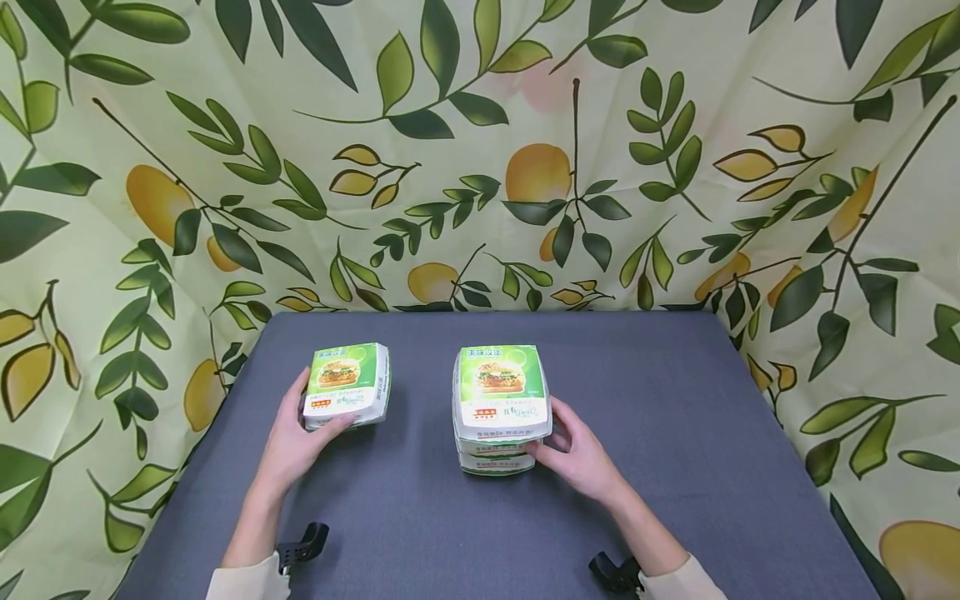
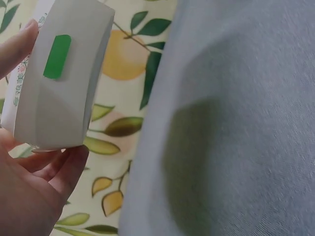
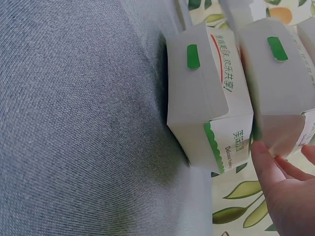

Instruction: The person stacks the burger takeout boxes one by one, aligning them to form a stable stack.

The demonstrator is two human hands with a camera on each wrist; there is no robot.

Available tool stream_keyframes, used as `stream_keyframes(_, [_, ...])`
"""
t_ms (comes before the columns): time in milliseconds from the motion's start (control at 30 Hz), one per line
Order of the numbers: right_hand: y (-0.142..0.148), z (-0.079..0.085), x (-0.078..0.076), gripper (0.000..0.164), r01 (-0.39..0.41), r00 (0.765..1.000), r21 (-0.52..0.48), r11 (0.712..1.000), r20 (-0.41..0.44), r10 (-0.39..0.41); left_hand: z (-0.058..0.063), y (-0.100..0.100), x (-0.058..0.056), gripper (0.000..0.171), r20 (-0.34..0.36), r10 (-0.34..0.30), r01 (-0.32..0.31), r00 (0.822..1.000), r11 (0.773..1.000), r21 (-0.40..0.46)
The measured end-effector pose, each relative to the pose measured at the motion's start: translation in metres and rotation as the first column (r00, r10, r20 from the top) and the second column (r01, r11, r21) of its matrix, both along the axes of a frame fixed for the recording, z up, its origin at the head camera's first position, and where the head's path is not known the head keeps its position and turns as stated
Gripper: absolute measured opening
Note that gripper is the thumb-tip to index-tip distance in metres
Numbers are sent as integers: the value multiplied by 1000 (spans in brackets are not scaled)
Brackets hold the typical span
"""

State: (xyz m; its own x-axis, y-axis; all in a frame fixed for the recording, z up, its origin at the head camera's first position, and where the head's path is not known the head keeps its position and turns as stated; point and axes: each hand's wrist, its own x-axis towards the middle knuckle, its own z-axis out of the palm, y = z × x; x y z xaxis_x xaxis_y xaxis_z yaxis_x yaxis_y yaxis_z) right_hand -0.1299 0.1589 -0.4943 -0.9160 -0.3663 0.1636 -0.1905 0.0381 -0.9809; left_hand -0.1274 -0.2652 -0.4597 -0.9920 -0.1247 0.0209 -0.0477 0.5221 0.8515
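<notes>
My left hand (image 1: pixel 300 437) grips a white-and-green paper burger box (image 1: pixel 345 383) by its sides, thumb at the front and fingers along the left. In the left wrist view that burger box (image 2: pixel 69 73) shows a side with a green tab, and a shadow lies on the cloth beside it. Right of it, a stack of similar burger boxes (image 1: pixel 501 392) stands upright near the table's middle. My right hand (image 1: pixel 577 454) touches the stack's right side with extended fingers. In the right wrist view, one fingertip (image 3: pixel 261 149) rests by the seam between the bottom box (image 3: pixel 197 83) and the one above.
A grey-blue cloth covers the table (image 1: pixel 420 533), and its back edge meets a hanging leaf-and-fruit patterned curtain (image 1: pixel 480 250). Black wrist straps with camera mounts (image 1: pixel 303 546) sit on both forearms, below light sleeves (image 1: pixel 251 579).
</notes>
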Motion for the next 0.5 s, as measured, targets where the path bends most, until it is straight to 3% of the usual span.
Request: stream_keyframes(500, [0,2,1,73,2,1000,4,1000,5,-2,18,21,2,104,-100,-37,36,994,999,-4])
